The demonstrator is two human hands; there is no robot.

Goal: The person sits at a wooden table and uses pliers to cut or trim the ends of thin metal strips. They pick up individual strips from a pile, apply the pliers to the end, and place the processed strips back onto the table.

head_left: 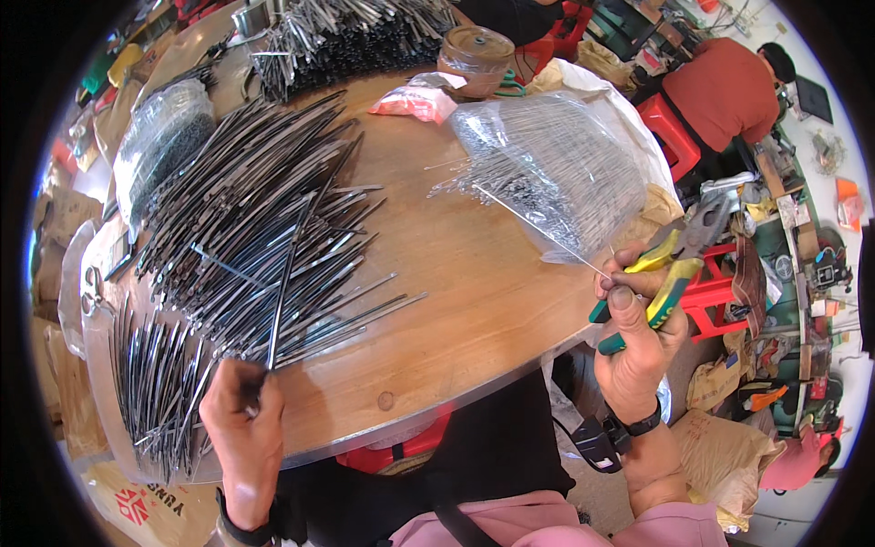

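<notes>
My left hand [244,428] is closed at the near left edge of the table, pinching the lower end of a dark, narrow metal strip [290,264]. That strip slants up across a big heap of similar strips [210,201]. On the right, my right hand [638,356] is wrapped round pliers [702,228] with yellow and green handles, their jaws pointing up and away. A thin pale wire [538,226] also sits between its thumb and fingers, reaching left over a clear plastic bag of fine wires [574,164].
A smaller strip bundle [159,392] lies at the table's near left, with scissors [93,290] beside it. Farther back are another strip stack [346,46], a brown round container [476,59] and a filled plastic bag [169,137]. Red stools [670,132] and a seated person [725,96] are beyond.
</notes>
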